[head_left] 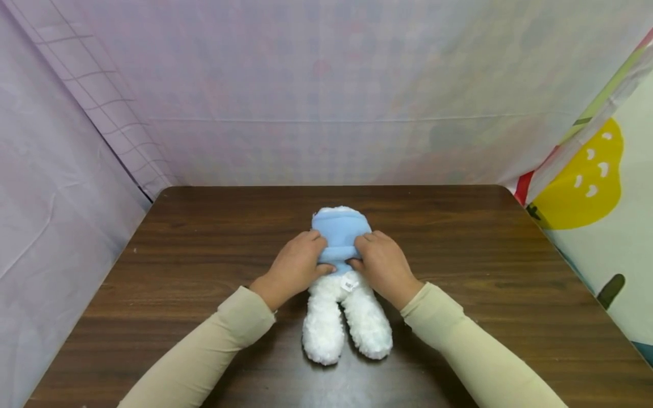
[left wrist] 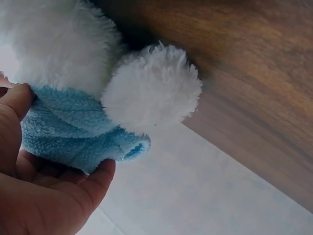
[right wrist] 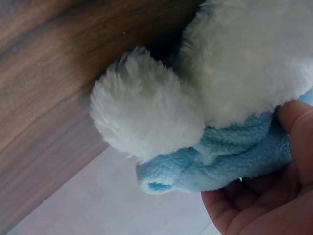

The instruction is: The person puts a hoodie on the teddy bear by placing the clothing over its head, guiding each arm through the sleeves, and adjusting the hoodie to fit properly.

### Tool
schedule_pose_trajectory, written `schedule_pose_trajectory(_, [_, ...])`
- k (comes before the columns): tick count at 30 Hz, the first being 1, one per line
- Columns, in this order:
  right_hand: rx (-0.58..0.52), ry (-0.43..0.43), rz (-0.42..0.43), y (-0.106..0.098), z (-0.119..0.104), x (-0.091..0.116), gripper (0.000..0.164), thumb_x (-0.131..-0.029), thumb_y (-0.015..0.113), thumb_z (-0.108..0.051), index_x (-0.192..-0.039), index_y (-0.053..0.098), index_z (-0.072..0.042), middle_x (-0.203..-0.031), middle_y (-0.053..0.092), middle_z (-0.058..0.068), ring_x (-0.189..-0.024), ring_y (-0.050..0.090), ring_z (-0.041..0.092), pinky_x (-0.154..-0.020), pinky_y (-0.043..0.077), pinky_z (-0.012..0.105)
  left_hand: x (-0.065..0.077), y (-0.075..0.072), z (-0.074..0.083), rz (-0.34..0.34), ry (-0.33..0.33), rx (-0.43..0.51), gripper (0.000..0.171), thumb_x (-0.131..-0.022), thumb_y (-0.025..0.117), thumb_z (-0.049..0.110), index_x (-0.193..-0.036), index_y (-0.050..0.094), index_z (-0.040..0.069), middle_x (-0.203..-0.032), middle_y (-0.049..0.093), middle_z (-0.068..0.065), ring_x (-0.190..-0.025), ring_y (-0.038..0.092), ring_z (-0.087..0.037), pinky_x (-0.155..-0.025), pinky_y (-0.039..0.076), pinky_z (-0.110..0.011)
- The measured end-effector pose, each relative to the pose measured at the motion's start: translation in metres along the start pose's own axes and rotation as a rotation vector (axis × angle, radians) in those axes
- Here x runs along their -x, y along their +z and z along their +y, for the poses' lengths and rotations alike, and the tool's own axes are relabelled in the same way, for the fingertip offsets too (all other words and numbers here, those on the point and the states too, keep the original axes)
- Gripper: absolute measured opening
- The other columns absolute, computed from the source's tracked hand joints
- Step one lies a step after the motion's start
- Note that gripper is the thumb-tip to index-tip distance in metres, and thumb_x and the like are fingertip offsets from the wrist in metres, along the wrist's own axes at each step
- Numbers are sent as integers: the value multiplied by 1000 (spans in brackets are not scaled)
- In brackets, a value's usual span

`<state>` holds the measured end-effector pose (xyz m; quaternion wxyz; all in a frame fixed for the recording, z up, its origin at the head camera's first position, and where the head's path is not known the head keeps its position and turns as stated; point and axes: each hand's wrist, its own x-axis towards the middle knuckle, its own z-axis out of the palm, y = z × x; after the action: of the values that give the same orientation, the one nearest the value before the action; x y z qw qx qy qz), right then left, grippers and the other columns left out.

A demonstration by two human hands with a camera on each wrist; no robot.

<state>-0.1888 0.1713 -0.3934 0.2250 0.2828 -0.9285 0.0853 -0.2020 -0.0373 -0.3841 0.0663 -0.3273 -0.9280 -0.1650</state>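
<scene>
A white fluffy plush toy (head_left: 326,334) lies on the table, its two long fluffy limbs pointing toward me. Light blue fleece clothing (head_left: 339,229) wraps its far part, with a little white fluff showing beyond. My left hand (head_left: 296,262) pinches the left side of the cloth between thumb and fingers. Opposite it, my right hand (head_left: 386,266) pinches the right side the same way. A small white tag (head_left: 349,285) sits just below the blue cloth. In the left wrist view, a round fluffy end (left wrist: 154,90) sticks out beside the cloth; the right wrist view shows another fluffy end (right wrist: 146,107).
The dark brown wooden table (head_left: 204,243) has rounded far corners. A pale patterned curtain (head_left: 326,90) hangs behind it, and white cloth (head_left: 56,170) covers the left side. On the right hangs a sheet with a yellow print (head_left: 586,181).
</scene>
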Motion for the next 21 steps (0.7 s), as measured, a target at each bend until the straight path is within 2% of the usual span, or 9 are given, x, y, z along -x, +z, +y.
schedule_pose_trajectory(4, [-64,30,-26,0,0,1,40,-79,85,-16,-73,46,-12,-64,45,-1,-60,47,19,-57,42,35,0,1,0,15,16,5,36,-84,80,33,-82,52,12,-83,45,0,-75,45,-17,-68,42,-33])
schedule_pose_trajectory(8, [-107,64,-50,2,1,1,35,-81,84,-15,-84,49,-10,-64,47,0,-59,48,18,-55,43,36,0,2,0,25,23,16,38,-84,81,32,-79,49,12,-81,44,0,-74,44,-17,-68,41,-33])
schedule_pose_trajectory(12, [-118,84,-75,4,1,0,34,-82,84,-15,-97,54,-7,-71,57,3,-62,56,20,-57,47,37,1,1,0,6,5,17,37,-84,81,32,-78,50,13,-80,46,0,-75,45,-18,-68,41,-33])
schedule_pose_trajectory(17, [-149,109,-113,4,-2,0,38,-84,81,-13,-113,59,0,-81,67,10,-65,64,24,-61,53,39,1,-1,2,-25,-16,5,30,-84,80,34,-86,60,11,-84,55,-1,-80,52,-19,-72,46,-34])
schedule_pose_trajectory(21, [-134,89,-94,4,-1,1,44,-84,81,-13,-120,60,2,-91,71,15,-73,68,28,-67,55,42,0,1,0,-32,-22,2,30,-85,79,35,-93,64,10,-87,58,-2,-82,53,-19,-73,47,-35])
